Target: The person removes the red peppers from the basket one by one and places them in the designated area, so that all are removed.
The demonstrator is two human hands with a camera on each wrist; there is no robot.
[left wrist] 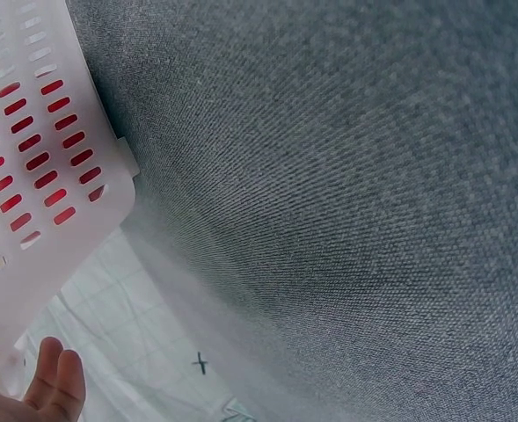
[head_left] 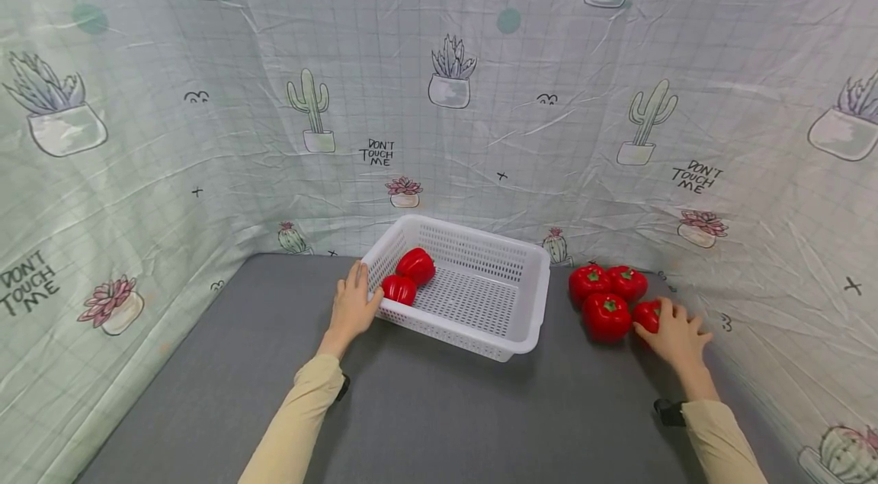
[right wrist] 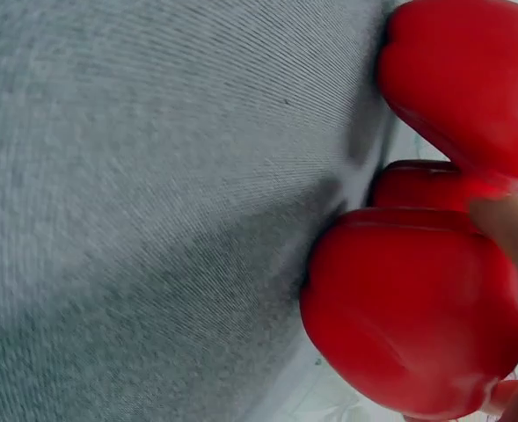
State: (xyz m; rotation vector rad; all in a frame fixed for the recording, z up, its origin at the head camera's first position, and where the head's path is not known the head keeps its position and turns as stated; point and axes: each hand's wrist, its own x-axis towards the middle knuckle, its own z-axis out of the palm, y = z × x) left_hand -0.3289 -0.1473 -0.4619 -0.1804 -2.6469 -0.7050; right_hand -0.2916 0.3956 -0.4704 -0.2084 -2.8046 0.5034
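A white perforated plastic basket [head_left: 449,330] stands at the middle of the table's far side. Two red bell peppers [head_left: 415,266] lie in its left end. My left hand [head_left: 353,305] holds the basket's left front corner, thumb by the front rim and fingers along the left side. In the left wrist view, fingertips show beside the basket wall [left wrist: 109,176]. On the right, my right hand [head_left: 675,335] grips a red bell pepper [right wrist: 408,308] from above, partly covering it. Three more red bell peppers [head_left: 607,318] sit close together just left of that hand.
Grey cloth [head_left: 439,423] covers the table. A pale curtain [head_left: 480,149] printed with potted cacti hangs along the back and both sides, near the basket's far rim and the right hand. Black bands [head_left: 668,413] sit on both wrists.
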